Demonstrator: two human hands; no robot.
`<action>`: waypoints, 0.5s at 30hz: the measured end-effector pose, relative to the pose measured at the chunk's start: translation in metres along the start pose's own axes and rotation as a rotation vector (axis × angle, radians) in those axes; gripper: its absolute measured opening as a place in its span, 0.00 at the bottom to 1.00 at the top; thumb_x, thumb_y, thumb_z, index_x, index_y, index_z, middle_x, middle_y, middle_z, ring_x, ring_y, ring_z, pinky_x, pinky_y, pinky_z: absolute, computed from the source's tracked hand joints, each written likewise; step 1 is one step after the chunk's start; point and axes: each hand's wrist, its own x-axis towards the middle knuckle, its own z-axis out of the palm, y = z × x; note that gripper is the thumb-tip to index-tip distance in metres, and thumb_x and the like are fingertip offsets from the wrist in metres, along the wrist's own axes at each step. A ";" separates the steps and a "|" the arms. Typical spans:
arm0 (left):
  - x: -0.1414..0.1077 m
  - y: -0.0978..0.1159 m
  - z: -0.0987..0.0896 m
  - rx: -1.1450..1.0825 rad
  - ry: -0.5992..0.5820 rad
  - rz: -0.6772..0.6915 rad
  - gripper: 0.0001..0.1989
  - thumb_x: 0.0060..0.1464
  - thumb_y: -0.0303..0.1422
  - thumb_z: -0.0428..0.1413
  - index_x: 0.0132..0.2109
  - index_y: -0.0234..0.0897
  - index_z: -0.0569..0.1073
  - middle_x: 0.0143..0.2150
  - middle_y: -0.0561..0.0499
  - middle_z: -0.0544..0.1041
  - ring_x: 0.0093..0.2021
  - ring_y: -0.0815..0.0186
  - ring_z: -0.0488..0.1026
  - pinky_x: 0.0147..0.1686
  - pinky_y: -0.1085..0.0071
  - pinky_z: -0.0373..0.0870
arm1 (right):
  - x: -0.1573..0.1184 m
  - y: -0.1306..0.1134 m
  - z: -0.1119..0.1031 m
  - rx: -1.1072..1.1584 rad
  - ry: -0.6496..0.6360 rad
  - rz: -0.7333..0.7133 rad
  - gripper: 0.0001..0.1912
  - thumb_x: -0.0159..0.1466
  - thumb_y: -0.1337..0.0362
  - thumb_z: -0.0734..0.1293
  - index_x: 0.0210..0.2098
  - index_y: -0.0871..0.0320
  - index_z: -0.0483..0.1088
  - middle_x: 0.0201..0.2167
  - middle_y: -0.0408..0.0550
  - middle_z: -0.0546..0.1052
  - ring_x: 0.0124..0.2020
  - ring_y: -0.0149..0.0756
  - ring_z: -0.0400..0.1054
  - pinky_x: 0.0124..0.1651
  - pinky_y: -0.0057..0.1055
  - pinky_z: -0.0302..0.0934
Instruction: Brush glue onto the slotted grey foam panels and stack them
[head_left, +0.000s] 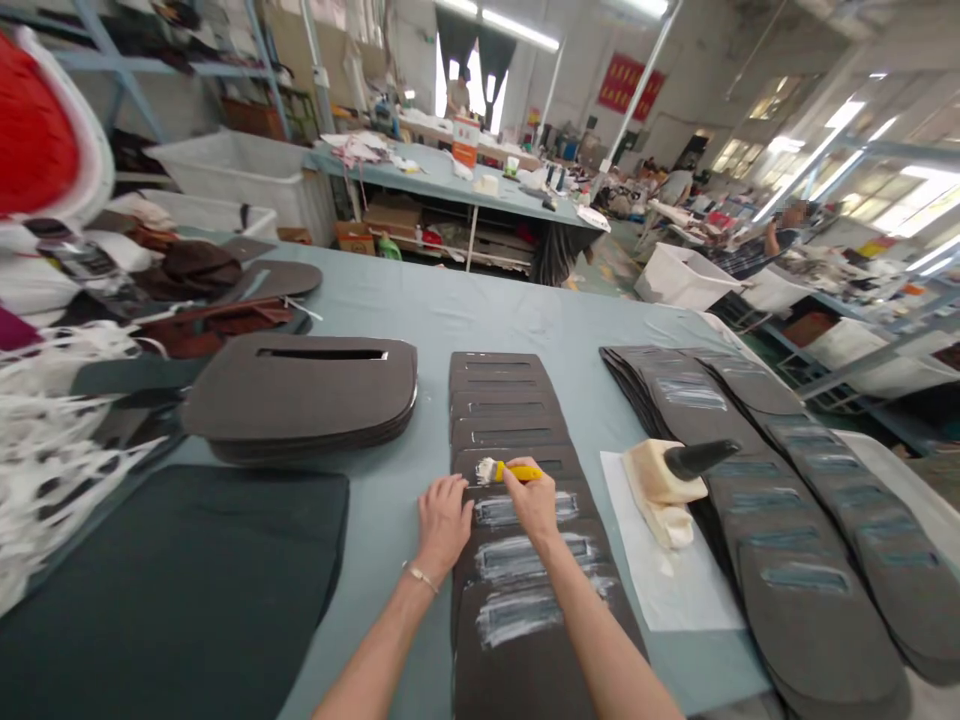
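My right hand (533, 497) grips a paintbrush (517, 472) by its yellow handle. White paste coats its bristles, which are at the left end of a slot in a dark grey panel. Several such slotted panels (517, 660) overlap in a column before me; the nearer ones have white smears around their slots, while the farther ones look unsmeared. My left hand (444, 515) lies at the column's left edge, fingers stretched out, holding nothing. Right of the column, a cream glue bottle (656, 475) with a black nozzle lies on a white sheet (637, 570).
A stack of slotted panels (300, 400) sits to the left, beyond folded dark fabric (172, 580). More smeared panels (802, 600) overlap along the right. White netting (67, 430) fills the far left. Another work table (435, 180) and white bins (686, 277) stand behind; people are farther back.
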 end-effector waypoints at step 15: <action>0.005 -0.006 0.000 0.063 -0.037 0.012 0.11 0.55 0.29 0.48 0.45 0.40 0.69 0.49 0.48 0.73 0.52 0.59 0.63 0.51 0.59 0.56 | 0.033 0.041 -0.053 -0.344 0.140 -0.010 0.16 0.60 0.54 0.59 0.33 0.56 0.73 0.25 0.46 0.75 0.25 0.34 0.65 0.32 0.27 0.55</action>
